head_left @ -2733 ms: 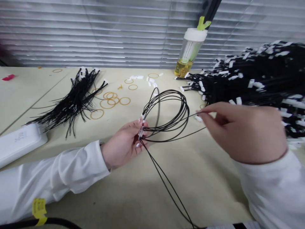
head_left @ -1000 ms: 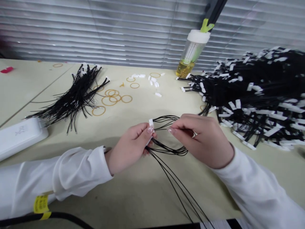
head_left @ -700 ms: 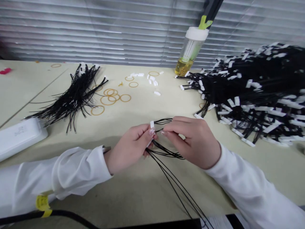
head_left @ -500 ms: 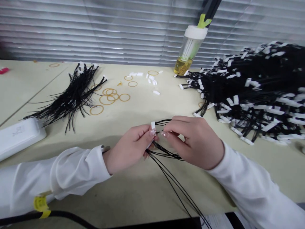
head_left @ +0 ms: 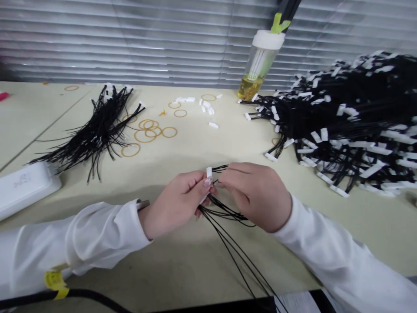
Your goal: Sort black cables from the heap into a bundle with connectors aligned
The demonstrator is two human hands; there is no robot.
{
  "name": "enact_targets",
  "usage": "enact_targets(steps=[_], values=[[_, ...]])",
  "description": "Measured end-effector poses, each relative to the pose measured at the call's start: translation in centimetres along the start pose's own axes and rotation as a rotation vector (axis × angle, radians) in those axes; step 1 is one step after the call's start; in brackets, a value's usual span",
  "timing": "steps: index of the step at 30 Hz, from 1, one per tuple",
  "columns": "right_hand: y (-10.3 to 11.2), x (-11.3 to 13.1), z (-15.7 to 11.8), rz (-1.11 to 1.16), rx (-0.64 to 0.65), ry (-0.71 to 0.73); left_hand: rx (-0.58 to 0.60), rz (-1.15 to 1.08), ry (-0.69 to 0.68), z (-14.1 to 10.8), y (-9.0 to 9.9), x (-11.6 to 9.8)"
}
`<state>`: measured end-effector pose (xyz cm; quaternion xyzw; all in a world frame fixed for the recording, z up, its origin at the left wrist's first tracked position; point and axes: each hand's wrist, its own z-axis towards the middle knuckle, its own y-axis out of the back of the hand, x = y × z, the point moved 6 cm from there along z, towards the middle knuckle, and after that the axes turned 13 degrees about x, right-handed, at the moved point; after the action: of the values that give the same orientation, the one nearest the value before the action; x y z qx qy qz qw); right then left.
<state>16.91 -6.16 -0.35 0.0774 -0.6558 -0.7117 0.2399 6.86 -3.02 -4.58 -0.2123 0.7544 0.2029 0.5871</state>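
Observation:
Pinched between the thumb and fingers of my left hand (head_left: 182, 198) is a small white connector (head_left: 209, 172), its upper end showing above the thumb. Black wires (head_left: 228, 245) run from under that hand down and to the right. My right hand (head_left: 257, 193) is closed just right of the connector, fingertips pinched at a thin black wire; its tips are partly hidden. More black wires pass behind and below the right hand.
At the right lies a large heap of black wires with white connectors (head_left: 350, 112). A smaller black wire bundle (head_left: 94, 130), rubber bands (head_left: 169, 132), loose white connectors (head_left: 213, 125), a bottle (head_left: 257, 65) and a white device (head_left: 28, 187) are on the table (head_left: 182, 261).
My right hand has moved left, closer to the connector, and its fingers have drawn closer together. My left hand has stayed nearly in place, still holding the connector.

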Motion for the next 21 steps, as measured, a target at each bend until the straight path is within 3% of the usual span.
enact_targets(steps=[2, 6, 7, 8, 11, 13, 15, 21], values=[[0.7, -0.1, -0.2, 0.036, -0.037, 0.000, -0.009, -0.032, 0.001, 0.1, 0.0, 0.1], [3.7, 0.4, -1.7, -0.026, -0.279, -0.009, -0.112, -0.118, -0.014, 0.2, 0.7, 0.5], [4.0, 0.6, -1.9, -0.035, -0.268, -0.015, -0.156, -0.130, -0.018, 0.2, 1.0, 0.7], [3.7, 0.7, -2.0, -0.030, -0.198, -0.024, -0.199, -0.140, -0.023, 0.1, 1.3, 0.8], [1.3, 0.8, -1.6, 0.022, 0.183, -0.062, -0.301, -0.188, -0.054, -0.1, 1.9, 1.1], [-0.2, 0.7, -1.5, 0.053, 0.348, -0.080, -0.326, -0.225, -0.073, -0.2, 2.0, 1.2], [-0.8, 0.7, -1.3, 0.106, 0.398, -0.084, -0.325, -0.223, -0.077, -0.2, 2.0, 1.2], [-0.7, 0.9, -1.1, 0.272, 0.373, -0.036, -0.313, -0.149, -0.079, -0.2, 2.1, 1.0]])
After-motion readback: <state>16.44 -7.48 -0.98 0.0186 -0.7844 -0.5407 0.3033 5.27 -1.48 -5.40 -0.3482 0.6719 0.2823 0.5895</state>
